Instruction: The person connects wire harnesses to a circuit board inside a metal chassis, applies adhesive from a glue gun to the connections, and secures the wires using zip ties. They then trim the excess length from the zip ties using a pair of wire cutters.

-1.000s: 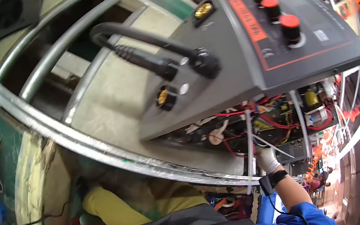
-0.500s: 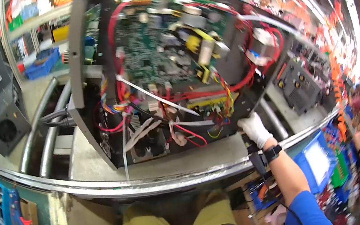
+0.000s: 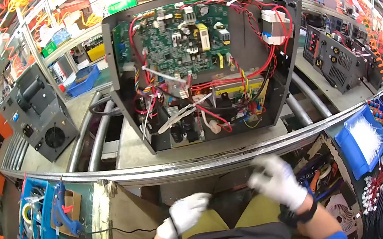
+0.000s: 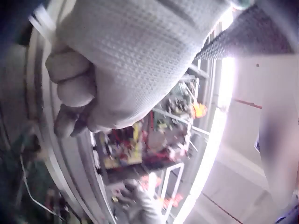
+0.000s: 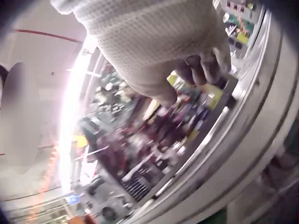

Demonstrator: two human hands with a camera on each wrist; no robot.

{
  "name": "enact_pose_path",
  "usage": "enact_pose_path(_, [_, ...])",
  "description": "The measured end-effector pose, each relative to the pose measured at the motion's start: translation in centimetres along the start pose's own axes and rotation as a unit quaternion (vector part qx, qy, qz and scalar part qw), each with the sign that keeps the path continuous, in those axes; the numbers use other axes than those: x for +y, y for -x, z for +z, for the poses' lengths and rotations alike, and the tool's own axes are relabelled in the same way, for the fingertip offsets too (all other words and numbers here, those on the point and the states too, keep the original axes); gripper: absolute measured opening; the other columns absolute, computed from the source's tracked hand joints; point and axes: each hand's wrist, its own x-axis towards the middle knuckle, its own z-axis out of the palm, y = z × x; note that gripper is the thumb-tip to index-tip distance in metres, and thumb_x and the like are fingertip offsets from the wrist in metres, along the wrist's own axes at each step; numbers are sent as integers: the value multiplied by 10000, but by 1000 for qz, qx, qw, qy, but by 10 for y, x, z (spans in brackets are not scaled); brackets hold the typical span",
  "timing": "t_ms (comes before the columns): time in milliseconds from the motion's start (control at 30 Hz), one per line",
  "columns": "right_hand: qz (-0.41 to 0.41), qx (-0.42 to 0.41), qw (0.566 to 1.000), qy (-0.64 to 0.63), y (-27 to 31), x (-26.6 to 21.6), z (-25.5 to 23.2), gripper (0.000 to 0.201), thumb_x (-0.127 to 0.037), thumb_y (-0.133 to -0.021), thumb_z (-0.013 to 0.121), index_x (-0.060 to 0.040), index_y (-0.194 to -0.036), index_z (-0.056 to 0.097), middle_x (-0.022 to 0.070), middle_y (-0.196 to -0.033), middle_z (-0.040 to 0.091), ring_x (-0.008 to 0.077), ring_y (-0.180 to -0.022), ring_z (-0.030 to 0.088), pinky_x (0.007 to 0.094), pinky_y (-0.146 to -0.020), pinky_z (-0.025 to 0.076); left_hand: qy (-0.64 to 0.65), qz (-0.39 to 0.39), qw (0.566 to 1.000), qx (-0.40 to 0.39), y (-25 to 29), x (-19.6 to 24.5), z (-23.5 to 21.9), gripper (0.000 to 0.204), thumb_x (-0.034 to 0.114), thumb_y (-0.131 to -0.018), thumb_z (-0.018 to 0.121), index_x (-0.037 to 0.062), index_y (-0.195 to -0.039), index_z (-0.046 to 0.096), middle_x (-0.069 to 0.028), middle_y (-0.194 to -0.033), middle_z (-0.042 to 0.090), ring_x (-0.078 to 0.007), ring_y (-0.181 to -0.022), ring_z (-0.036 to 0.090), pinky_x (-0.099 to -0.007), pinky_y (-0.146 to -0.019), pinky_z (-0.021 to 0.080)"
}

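A grey machine housing [image 3: 294, 8] stands on the conveyor with its open side facing me, showing a green circuit board [image 3: 157, 32], red wires and white cable ties [image 3: 164, 73]. In front of it, below the metal rail, my gloved left hand [image 3: 188, 212] hangs with loosely curled fingers, and I see nothing held in it. My gloved right hand [image 3: 276, 181], blurred, is raised to the right with relaxed fingers. Both hands are apart from the machine. The right wrist view shows that hand's fingers [image 5: 208, 70] loosely bent, overlapping the machine behind.
Similar machines stand left [image 3: 40, 116] and right [image 3: 337, 59] along the conveyor. Metal rollers [image 3: 102, 138] flank the board under the housing. A blue bin [image 3: 363, 142] of white strips lies right; a blue tool [image 3: 63, 210] lies left. A metal rail [image 3: 208, 159] runs across the front.
The head view has swung from the machine's front panel to its open side. My right hand has left the machine's lower right corner and come back towards me. My left hand has risen into view.
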Motion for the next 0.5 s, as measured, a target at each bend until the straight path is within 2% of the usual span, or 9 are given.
enact_pose_path(33, [-2, -58, 994, -89, 12, -26, 13, 301, -221, -816, 707, -65, -1065, 641, 171, -886, 633, 316, -780, 639, 402, -663, 507, -74, 67, 994, -45, -15, 19, 8, 223, 164, -921, 497, 61, -1065, 633, -165, -1042, 672, -351, -948, 640, -410, -770, 527])
enact_pose_path(67, [-2, -115, 977, -178, 22, -43, 23, 281, -224, -826, 710, -72, -1055, 652, 145, -814, 637, 299, -743, 640, 385, -646, 509, -76, 97, 991, -48, -20, 30, 21, 198, 190, -893, 534, 45, -975, 641, -188, -919, 669, -367, -867, 640, -417, -732, 515])
enact_pose_path(133, [-69, -108, 984, -125, 29, -42, 38, 257, -244, -840, 712, -85, -1036, 662, 103, -719, 625, 285, -668, 628, 347, -623, 511, -82, 176, 973, -129, -31, 6, 33, 199, 220, -879, 566, 33, -884, 632, -191, -808, 645, -376, -794, 631, -429, -679, 495])
enact_pose_path(200, [-50, -119, 984, -124, 28, -35, 37, 226, -241, -848, 706, -91, -1015, 674, 86, -732, 633, 277, -660, 632, 333, -599, 510, -37, 168, 966, -193, -35, 14, 27, 223, 232, -880, 591, 14, -837, 614, -177, -737, 616, -351, -709, 607, -418, -621, 462])
enact_pose_path(267, [-93, -125, 977, -145, 29, -27, 38, 202, -247, -853, 706, -99, -989, 688, 86, -733, 642, 271, -653, 642, 342, -572, 505, 65, 104, 959, -254, -33, 7, 32, 186, 149, -866, 581, -16, -942, 623, -115, -699, 617, -195, -682, 612, -322, -634, 481])
enact_pose_path(333, [-125, -146, 973, -124, 27, -14, 43, 233, -215, -831, 710, -118, -1040, 678, 76, -745, 653, 266, -672, 658, 348, -565, 510, 130, 95, 950, -267, -31, -2, 40, 219, 171, -913, 570, -15, -1015, 620, -66, -722, 613, -141, -697, 574, -286, -661, 477])
enact_pose_path(367, [-167, -165, 968, -85, 23, -10, 43, 272, -184, -814, 708, -129, -1076, 665, 71, -744, 655, 265, -675, 660, 350, -566, 515, 131, 96, 952, -259, -29, -8, 48, 219, 171, -913, 570, -15, -1015, 620, -66, -722, 613, -141, -697, 574, -286, -661, 477])
enact_pose_path(467, [-233, -199, 950, -57, 7, -9, 38, 392, -97, -777, 675, -149, -1162, 624, 56, -727, 656, 267, -675, 665, 352, -560, 522, 408, 52, 888, -206, -31, -13, 58, 226, 192, -952, 596, -26, -1009, 607, -63, -795, 609, -124, -722, 521, -298, -667, 475])
enact_pose_path(500, [-230, -163, 958, -47, 1, -6, 35, 380, -80, -783, 663, -146, -1155, 626, 60, -724, 657, 269, -664, 660, 346, -557, 521, 293, 50, 926, -235, -34, -2, 41, 256, 221, -959, 570, -20, -1036, 604, -61, -856, 633, -138, -760, 564, -297, -708, 490])
